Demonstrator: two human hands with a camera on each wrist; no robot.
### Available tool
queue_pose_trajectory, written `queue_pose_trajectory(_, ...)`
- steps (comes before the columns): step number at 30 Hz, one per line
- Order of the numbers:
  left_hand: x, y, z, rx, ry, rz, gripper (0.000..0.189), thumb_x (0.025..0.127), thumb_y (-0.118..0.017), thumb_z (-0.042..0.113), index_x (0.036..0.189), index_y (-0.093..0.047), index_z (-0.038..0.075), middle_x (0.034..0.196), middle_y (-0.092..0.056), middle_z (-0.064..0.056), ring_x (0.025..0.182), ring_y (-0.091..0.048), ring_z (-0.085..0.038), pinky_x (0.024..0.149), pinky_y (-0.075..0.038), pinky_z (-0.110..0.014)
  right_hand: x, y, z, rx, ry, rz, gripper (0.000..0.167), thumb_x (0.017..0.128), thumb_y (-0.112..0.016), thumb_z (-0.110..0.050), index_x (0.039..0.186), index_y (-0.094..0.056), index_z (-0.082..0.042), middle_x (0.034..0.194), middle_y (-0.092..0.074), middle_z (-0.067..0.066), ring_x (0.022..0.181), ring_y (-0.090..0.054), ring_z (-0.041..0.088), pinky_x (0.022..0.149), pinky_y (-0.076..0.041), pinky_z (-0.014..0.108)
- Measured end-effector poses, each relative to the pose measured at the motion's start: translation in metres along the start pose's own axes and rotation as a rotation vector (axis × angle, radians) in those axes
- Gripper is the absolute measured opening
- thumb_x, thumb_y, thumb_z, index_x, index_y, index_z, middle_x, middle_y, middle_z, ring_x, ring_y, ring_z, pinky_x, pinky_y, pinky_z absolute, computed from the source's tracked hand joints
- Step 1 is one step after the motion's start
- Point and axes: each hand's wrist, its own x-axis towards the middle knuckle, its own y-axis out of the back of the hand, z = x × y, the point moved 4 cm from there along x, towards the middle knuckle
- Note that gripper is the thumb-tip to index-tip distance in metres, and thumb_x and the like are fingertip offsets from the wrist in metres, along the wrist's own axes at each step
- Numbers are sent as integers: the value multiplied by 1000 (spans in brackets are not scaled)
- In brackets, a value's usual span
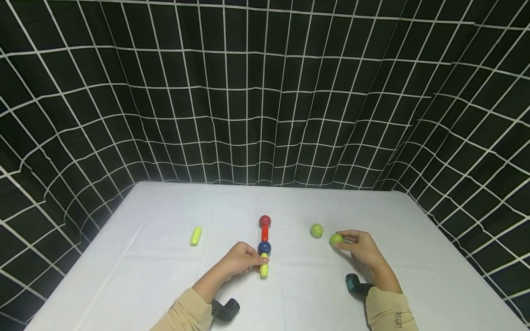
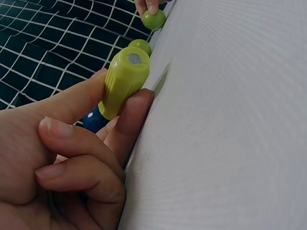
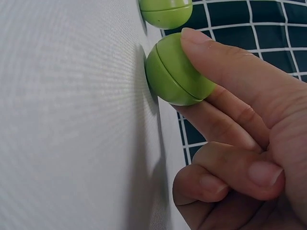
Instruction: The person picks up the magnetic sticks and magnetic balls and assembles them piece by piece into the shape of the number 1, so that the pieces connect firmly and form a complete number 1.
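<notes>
My left hand (image 1: 242, 260) pinches a yellow ribbed rod (image 1: 264, 270) between thumb and fingers. Its far end meets a blue ball (image 1: 264, 248), which joins a red rod (image 1: 265, 233) and a red ball (image 1: 265, 221) in one line pointing away from me. In the left wrist view, a round grey metal disc shows on the near end of the yellow rod (image 2: 125, 81). On the right, my right hand (image 1: 361, 248) holds a green ball (image 1: 336, 239) between thumb and fingers, low at the tabletop. A seam runs round this green ball (image 3: 175, 72) in the right wrist view.
A second green ball (image 1: 316, 231) lies just left of the held one. Off to the left is another yellow rod (image 1: 196, 236), lying alone on the white tabletop (image 1: 136, 257). Dark curtains with a white grid (image 1: 265, 101) stand behind the table and along both sides.
</notes>
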Motion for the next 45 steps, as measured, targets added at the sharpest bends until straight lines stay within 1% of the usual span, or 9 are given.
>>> queue_pose_trajectory(5,0,0,0,-10,-6,9,31,77,-73,36,70,-69,6,59,-65,1,39,-29,-4,38,-25,-18,-1,1,0,-1,-8,-10,49,77,-75,-29,115,-62,-1,119,-62,21,114,-55,40,84,-51,46)
queue_pose_trajectory(8,1,1,0,-13,-6,19,32,77,-73,38,70,-69,6,59,-65,1,39,-29,-4,38,-25,-18,-1,1,0,-3,-10,-13,50,77,-74,-29,116,-61,-1,120,-61,21,115,-54,40,85,-50,46)
queue_pose_trajectory(16,4,3,-5,-20,11,78,33,78,-72,37,67,-65,7,51,-46,7,42,-33,-4,39,-28,-18,-1,0,-1,13,-13,-16,51,77,-74,-31,116,-61,-1,121,-61,21,116,-53,40,87,-49,48)
queue_pose_trajectory(22,5,5,-4,-30,-14,102,31,79,-71,34,72,-66,5,51,-43,7,42,-34,-5,39,-28,-18,-2,2,-2,10,-10,-9,50,78,-74,-29,117,-61,-1,121,-61,21,116,-54,40,84,-51,44)
queue_pose_trajectory(27,6,5,-4,-29,-12,105,31,79,-71,34,71,-66,5,50,-42,7,41,-33,-4,39,-28,-18,-3,0,-2,34,-11,2,51,78,-74,-31,116,-61,0,121,-61,21,114,-56,38,77,-52,36)
queue_pose_trajectory(30,6,5,-4,-29,-9,107,30,80,-71,34,71,-66,5,49,-41,7,41,-32,-4,39,-27,-18,-3,-1,1,49,-20,2,52,78,-73,-33,118,-60,-2,122,-60,20,115,-56,37,76,-51,34)
queue_pose_trajectory(37,5,6,-6,-31,8,106,30,80,-71,34,72,-67,6,47,-41,8,40,-32,-4,38,-28,-18,-4,-4,2,37,-7,35,52,80,-72,-34,118,-60,0,123,-59,21,117,-54,38,89,-49,46)
queue_pose_trajectory(40,5,7,-5,-30,8,121,30,79,-71,34,70,-66,6,47,-40,8,40,-32,-5,38,-28,-18,-5,-6,0,36,9,40,51,81,-71,-33,117,-60,1,122,-59,22,115,-55,37,90,-48,45)
queue_pose_trajectory(45,5,7,-5,-34,5,120,31,80,-71,34,68,-64,6,47,-39,8,41,-32,-5,39,-27,-18,-12,-7,-3,23,17,35,50,81,-71,-32,117,-60,2,120,-61,22,110,-60,36,88,-49,44)
